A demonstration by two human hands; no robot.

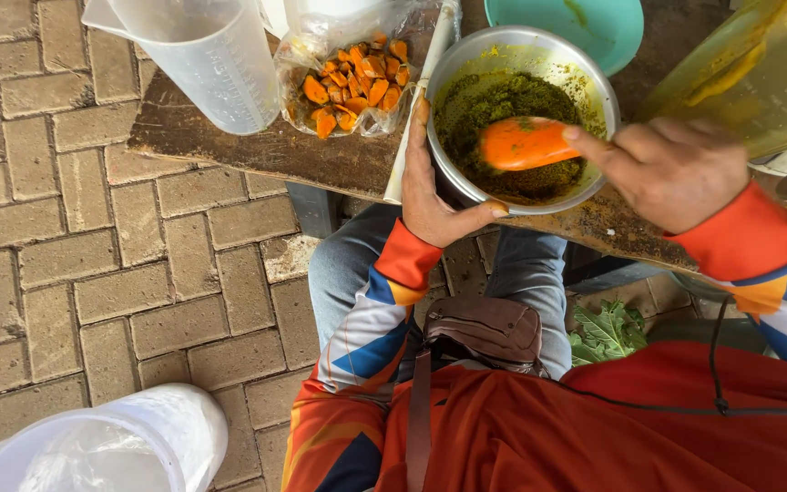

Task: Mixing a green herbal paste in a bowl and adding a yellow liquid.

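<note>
Gripped in the right hand (pixel 676 169) is an orange spatula (pixel 526 143), its handle end pinched between thumb and fingers while its broad blade lies in the dark green paste (pixel 494 100) that fills a round metal bowl (pixel 594 87). That bowl is steadied by the left hand (pixel 434 196), whose palm and curled fingers are pressed against the bowl's outer wall on the near side, the thumb reaching under the rim. Bowl and paste are set at the near edge of a worn wooden board (pixel 257 146). Just beside the bowl, toward the board's left end, a clear plastic bag of cut orange pieces (pixel 357 82) is seen, and beyond it a translucent measuring jug (pixel 202 55). At the far edge, 1 teal bowl (pixel 585 27) is partly visible. On the brick paving (pixel 75 246) below, a white bucket (pixel 129 446) stands well apart.
</note>
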